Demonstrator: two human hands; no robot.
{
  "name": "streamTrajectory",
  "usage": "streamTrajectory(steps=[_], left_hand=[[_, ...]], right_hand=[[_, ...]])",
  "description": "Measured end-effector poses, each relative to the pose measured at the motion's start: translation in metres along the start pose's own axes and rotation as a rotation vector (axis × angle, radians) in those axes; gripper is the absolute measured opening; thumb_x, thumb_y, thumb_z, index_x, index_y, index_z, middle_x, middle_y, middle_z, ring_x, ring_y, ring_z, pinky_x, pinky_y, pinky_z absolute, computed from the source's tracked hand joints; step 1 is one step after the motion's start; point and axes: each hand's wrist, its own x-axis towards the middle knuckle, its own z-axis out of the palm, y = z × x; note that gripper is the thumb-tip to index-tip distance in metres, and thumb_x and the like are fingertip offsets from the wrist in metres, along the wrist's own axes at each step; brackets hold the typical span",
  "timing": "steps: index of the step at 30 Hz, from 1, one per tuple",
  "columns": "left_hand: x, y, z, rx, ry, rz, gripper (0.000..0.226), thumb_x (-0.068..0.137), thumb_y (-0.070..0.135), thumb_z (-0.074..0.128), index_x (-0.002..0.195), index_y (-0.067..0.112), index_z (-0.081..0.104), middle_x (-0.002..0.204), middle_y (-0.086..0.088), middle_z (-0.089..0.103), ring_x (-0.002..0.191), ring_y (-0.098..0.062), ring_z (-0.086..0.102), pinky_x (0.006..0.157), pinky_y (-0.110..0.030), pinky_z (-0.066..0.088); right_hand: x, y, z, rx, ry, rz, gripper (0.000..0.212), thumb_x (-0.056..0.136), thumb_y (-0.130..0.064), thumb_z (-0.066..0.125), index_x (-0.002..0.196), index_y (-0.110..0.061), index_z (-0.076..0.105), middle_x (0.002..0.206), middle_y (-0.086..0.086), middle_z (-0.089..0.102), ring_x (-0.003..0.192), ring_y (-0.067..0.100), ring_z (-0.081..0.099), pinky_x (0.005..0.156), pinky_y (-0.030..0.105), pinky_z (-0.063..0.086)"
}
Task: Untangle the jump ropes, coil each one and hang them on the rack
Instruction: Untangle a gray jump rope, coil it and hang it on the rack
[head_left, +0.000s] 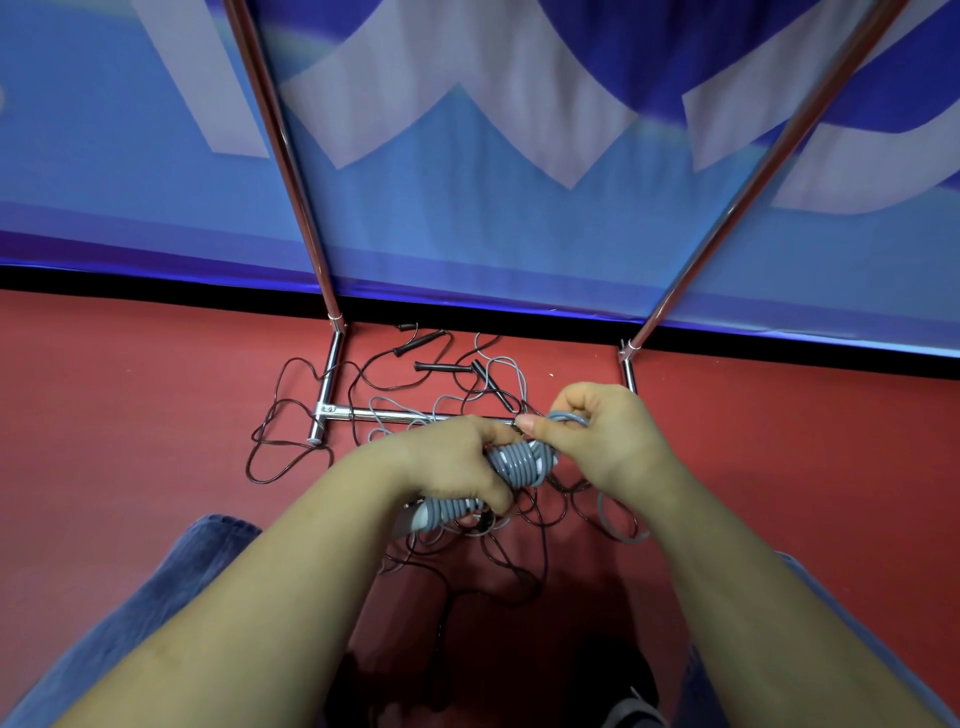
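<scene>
Centre of the frame, low over the red floor (156, 415), both hands worked one grey jump rope (514, 462). Judged progress: early to middle. That grey rope was partly wound into tight turns around its handles, with a loose grey tail (618, 530) trailing lower right, so its coil looked unfinished. Black ropes (291, 415) lay tangled on the floor, black handles (441, 367) scattered upper centre near the rack base (415, 414), cords crossing over the base bar. Nothing hung on the visible rack poles (296, 192); the top rail was out of view. Left to do, as I judged: finish this coil, free and coil the black ropes, hang everything.

Left hand (457, 462) was curled round the wound bundle, knuckles up, forearm coming from lower left. Right hand (597, 436) sat just right of it, thumb and fingers pinching a grey loop at the bundle's upper end, wrist bent inward.
</scene>
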Motion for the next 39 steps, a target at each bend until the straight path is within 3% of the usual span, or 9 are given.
streamTrajectory(steps=[3, 7, 14, 20, 23, 26, 29, 32, 39], left_hand=[[-0.002, 0.000, 0.000, -0.031, -0.061, -0.031, 0.031, 0.068, 0.006, 0.076, 0.085, 0.029, 0.064, 0.068, 0.006, 0.062, 0.062, -0.012, 0.056, 0.063, -0.024, 0.046], [-0.004, 0.002, 0.001, -0.031, -0.127, -0.037, 0.028, 0.069, 0.005, 0.076, 0.093, 0.018, 0.067, 0.074, -0.001, 0.063, 0.065, -0.016, 0.057, 0.064, -0.026, 0.047], [-0.010, 0.013, 0.008, -0.038, -0.203, 0.055, 0.020, 0.072, 0.003, 0.076, 0.076, 0.010, 0.058, 0.062, -0.003, 0.052, 0.043, -0.002, 0.047, 0.055, -0.019, 0.039], [-0.020, 0.027, 0.002, -0.240, -0.288, 0.157, 0.023, 0.074, -0.008, 0.072, 0.070, 0.011, 0.061, 0.059, 0.002, 0.055, 0.045, -0.004, 0.053, 0.050, -0.018, 0.045], [-0.025, 0.033, -0.001, -0.415, -0.321, 0.191, 0.038, 0.075, -0.014, 0.067, 0.064, 0.022, 0.064, 0.054, 0.004, 0.059, 0.043, -0.007, 0.056, 0.043, -0.017, 0.046], [-0.025, 0.035, -0.005, -0.586, -0.260, 0.214, 0.025, 0.068, -0.004, 0.066, 0.067, 0.021, 0.068, 0.055, -0.004, 0.060, 0.040, -0.012, 0.055, 0.043, -0.018, 0.046], [-0.020, 0.033, -0.011, -0.699, -0.140, 0.157, 0.017, 0.066, 0.002, 0.064, 0.082, 0.007, 0.069, 0.054, -0.007, 0.059, 0.039, -0.014, 0.054, 0.041, -0.020, 0.045], [-0.017, 0.033, -0.015, -0.733, -0.025, 0.111, 0.033, 0.073, -0.002, 0.067, 0.102, 0.001, 0.054, 0.054, -0.007, 0.057, 0.037, -0.014, 0.053, 0.038, -0.018, 0.042], [-0.018, 0.031, -0.023, -0.940, 0.012, 0.062, 0.033, 0.060, -0.003, 0.067, 0.086, 0.011, 0.052, 0.064, -0.009, 0.055, 0.042, -0.015, 0.055, 0.038, -0.020, 0.045]], right_hand=[[-0.003, -0.006, 0.001, -0.091, -0.080, 0.001, 0.035, 0.088, -0.040, 0.060, 0.061, -0.017, 0.057, 0.056, 0.001, 0.054, 0.055, 0.015, 0.047, 0.058, 0.028, 0.040], [-0.004, -0.006, 0.001, -0.114, -0.132, -0.007, 0.037, 0.090, -0.039, 0.056, 0.057, -0.023, 0.058, 0.074, 0.008, 0.068, 0.074, 0.023, 0.062, 0.074, 0.033, 0.050], [-0.002, -0.002, -0.011, 0.029, -0.175, 0.024, 0.029, 0.072, -0.034, 0.078, 0.063, -0.011, 0.063, 0.053, -0.005, 0.043, 0.048, 0.005, 0.036, 0.050, 0.022, 0.032], [-0.003, -0.010, -0.027, 0.676, -0.507, 0.459, 0.027, 0.061, -0.030, 0.075, 0.066, -0.009, 0.059, 0.057, 0.004, 0.060, 0.044, 0.012, 0.056, 0.044, 0.022, 0.046], [-0.003, -0.009, -0.022, 0.901, -0.706, 0.464, 0.036, 0.062, -0.035, 0.077, 0.073, -0.004, 0.064, 0.067, 0.015, 0.061, 0.052, 0.021, 0.059, 0.049, 0.025, 0.052], [0.001, -0.012, -0.016, 0.939, -0.424, 0.472, 0.023, 0.077, -0.031, 0.066, 0.060, -0.015, 0.067, 0.050, 0.002, 0.039, 0.033, 0.007, 0.033, 0.033, 0.014, 0.026], [0.003, -0.020, -0.015, 0.991, -0.224, 0.331, 0.021, 0.095, -0.011, 0.044, 0.085, -0.009, 0.062, 0.042, -0.005, 0.029, 0.031, 0.002, 0.022, 0.034, 0.013, 0.012], [0.003, -0.024, -0.012, 0.913, -0.201, 0.245, 0.018, 0.096, -0.010, 0.042, 0.105, -0.003, 0.056, 0.045, -0.007, 0.032, 0.034, 0.001, 0.021, 0.034, 0.013, 0.013], [0.001, -0.013, -0.005, 0.341, -0.020, 0.108, 0.020, 0.095, -0.020, 0.052, 0.080, -0.025, 0.064, 0.038, -0.019, 0.044, 0.037, -0.005, 0.038, 0.048, 0.011, 0.028]])
